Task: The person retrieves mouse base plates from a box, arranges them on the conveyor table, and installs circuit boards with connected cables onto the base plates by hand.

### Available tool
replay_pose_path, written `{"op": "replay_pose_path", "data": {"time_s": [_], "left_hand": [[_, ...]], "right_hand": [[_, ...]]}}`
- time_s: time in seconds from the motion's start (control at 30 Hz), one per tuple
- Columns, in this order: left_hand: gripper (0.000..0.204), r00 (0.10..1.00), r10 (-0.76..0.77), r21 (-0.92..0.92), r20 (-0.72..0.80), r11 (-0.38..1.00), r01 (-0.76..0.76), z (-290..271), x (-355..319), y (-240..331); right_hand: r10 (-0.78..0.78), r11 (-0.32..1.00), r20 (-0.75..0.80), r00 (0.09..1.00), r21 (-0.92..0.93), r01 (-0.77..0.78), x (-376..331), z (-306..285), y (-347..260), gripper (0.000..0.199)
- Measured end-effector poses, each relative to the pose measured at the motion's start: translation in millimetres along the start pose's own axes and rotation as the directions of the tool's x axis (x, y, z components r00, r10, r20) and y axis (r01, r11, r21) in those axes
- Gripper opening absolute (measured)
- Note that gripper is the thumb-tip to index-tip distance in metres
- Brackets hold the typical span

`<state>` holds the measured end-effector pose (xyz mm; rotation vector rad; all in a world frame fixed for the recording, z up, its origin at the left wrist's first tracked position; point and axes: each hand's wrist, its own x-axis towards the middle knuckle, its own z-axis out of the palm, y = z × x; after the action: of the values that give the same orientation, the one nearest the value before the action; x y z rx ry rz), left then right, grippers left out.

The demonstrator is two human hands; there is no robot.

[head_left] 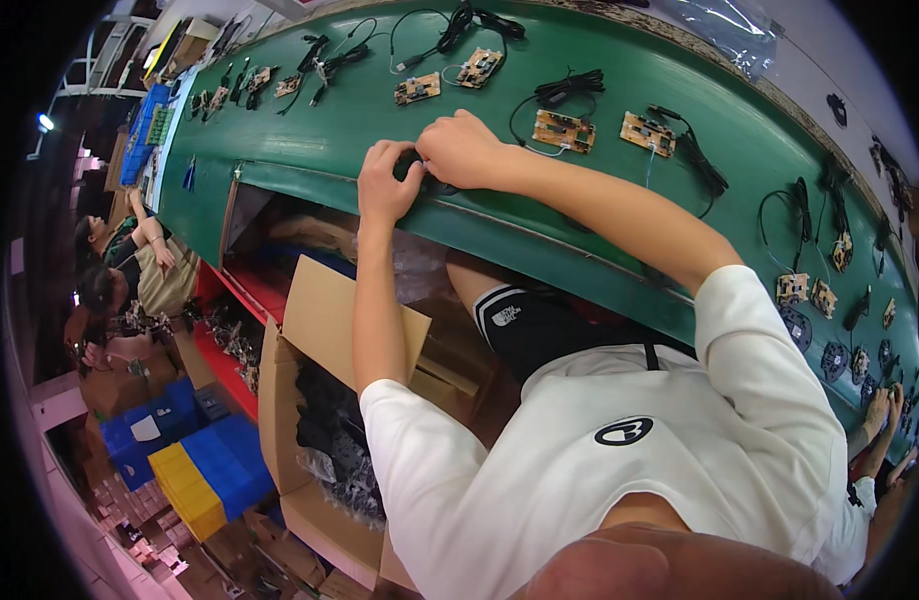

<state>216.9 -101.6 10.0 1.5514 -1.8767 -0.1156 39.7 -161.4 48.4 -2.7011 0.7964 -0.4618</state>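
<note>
My left hand [385,186] is closed around a small black object [406,162] at the near edge of the green bench. Most of this object is hidden by the fingers, so its kind cannot be made out. Curled and pressed together, the fingers of my right hand [461,150] meet the left ones at the same black object. Just beyond my hands lie two brown circuit boards, one [417,89] on the left and another [479,68] with a black cable [459,25] bundled behind it.
Along the green bench [319,130] lie more boards [564,131] with coiled black cables. An open cardboard box [319,310] holding black parts in plastic stands below my left arm. Blue and yellow bins [187,490] sit at left. Other people [139,245] work at both sides.
</note>
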Motion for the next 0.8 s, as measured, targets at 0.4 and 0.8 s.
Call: {"op": "replay_pose_path", "data": {"time_s": [0.4, 0.8], "left_hand": [[0.026, 0.999, -0.009, -0.013, 0.051, 1.0, 0.01, -10, -5, -4], [0.017, 0.966, 0.204, -0.266, 0.161, 0.951, -0.156, 40, -9, 185]], "right_hand": [[0.028, 0.991, 0.065, 0.998, -0.135, -0.019, -17, -18, 7, 0.021], [0.344, 0.939, -0.27, 0.9, 0.098, -0.329, -277, -179, 58, 0.015]]}}
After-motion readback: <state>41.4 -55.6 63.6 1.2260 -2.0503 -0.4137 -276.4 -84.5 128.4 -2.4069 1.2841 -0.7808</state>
